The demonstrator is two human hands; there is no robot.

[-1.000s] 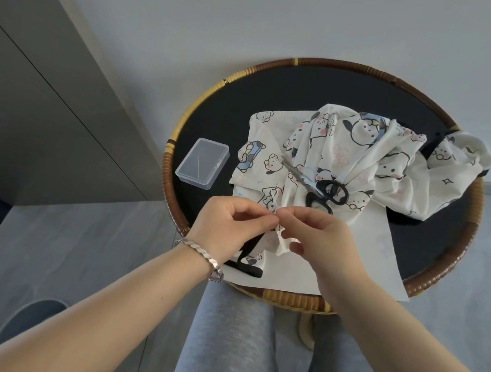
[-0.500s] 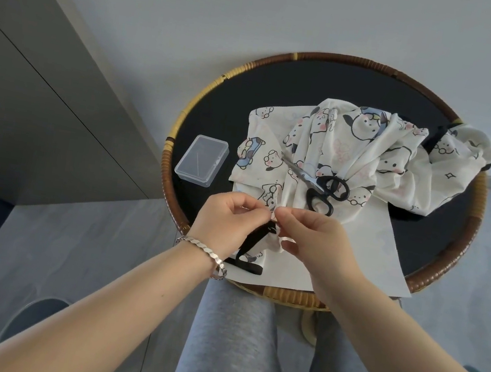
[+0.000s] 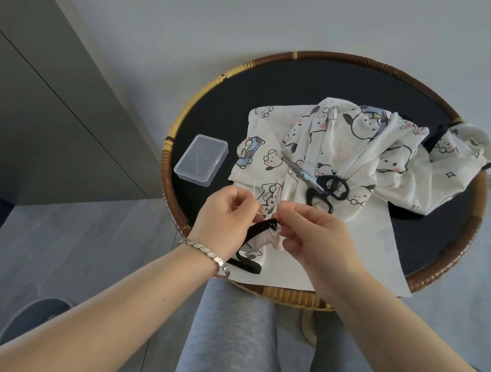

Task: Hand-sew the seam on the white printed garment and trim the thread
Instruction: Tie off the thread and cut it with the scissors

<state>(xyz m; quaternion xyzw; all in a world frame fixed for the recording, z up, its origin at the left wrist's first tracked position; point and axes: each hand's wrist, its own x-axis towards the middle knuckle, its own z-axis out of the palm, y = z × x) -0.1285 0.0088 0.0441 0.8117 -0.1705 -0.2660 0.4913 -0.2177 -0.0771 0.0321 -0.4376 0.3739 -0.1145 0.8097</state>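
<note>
At the near rim of the round rattan-edged table (image 3: 167,157), a person's left hand (image 3: 226,215) and right hand (image 3: 314,232) sit almost touching. Each pinches the black-trimmed edge of the white printed garment (image 3: 356,145), which spreads across the table's middle. Farther in, scissors (image 3: 319,181) lie on the cloth, where a hard tug on the seam could drag them off.

Tabletop (image 3: 316,94) bare beyond the plastic box (image 3: 201,159); scissors (image 3: 318,183) lie across the garment (image 3: 372,148).
</note>
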